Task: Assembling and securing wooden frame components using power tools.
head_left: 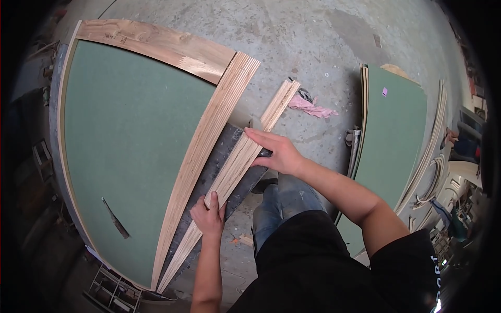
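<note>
A bundle of long, pale wooden strips [236, 163] lies slantwise along a dark, paint-spotted bench edge [225, 143]. My left hand [209, 215] grips its lower part, with the thumb lying on top of the wood. Farther up, my right hand [279, 152] spans the same bundle, fingers over the far side and thumb on the near side. Beyond my right fingers the upper end of the strips sticks out past the bench. To the left, beside the bundle, a row of similar strips [209, 141] lies along the edge of a large green board [130, 135].
A wide plank [156, 47] crosses the green board's far end. A dark, narrow tool [115, 219] rests on the board. On the concrete floor [313, 47] lies a pink cloth [313, 108]. Another green panel stack [391, 135] stands at right, near long thin strips [429, 146].
</note>
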`<state>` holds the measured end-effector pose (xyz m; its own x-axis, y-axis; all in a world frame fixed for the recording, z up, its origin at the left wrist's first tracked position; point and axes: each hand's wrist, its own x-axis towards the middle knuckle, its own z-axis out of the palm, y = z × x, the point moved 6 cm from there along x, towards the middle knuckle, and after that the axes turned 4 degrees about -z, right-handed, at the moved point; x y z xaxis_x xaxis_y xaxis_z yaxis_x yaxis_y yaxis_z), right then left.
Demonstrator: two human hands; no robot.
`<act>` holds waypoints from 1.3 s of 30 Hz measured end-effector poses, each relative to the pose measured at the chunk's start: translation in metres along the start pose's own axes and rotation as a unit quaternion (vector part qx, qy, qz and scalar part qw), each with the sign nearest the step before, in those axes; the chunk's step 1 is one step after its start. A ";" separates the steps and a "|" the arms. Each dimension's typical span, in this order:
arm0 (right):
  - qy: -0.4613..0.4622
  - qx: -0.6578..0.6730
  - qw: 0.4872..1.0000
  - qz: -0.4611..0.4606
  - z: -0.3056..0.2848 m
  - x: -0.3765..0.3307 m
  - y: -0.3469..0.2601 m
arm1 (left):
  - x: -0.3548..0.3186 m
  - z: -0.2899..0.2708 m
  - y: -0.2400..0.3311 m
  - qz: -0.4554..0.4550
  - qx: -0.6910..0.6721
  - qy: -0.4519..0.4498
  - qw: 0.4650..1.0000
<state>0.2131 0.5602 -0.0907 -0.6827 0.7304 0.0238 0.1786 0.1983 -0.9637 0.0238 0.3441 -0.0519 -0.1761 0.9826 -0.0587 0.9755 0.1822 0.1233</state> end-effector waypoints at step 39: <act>-0.287 0.069 0.955 0.014 -0.043 0.051 0.025 | 0.083 -0.008 0.048 0.046 -0.086 0.042 0.994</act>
<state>0.2134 0.6301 -0.1026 -0.9621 0.2474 -0.1143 0.1349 0.0678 -0.9885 0.0550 0.4350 -0.0431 -0.1049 0.9935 0.0437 0.9522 0.0877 0.2928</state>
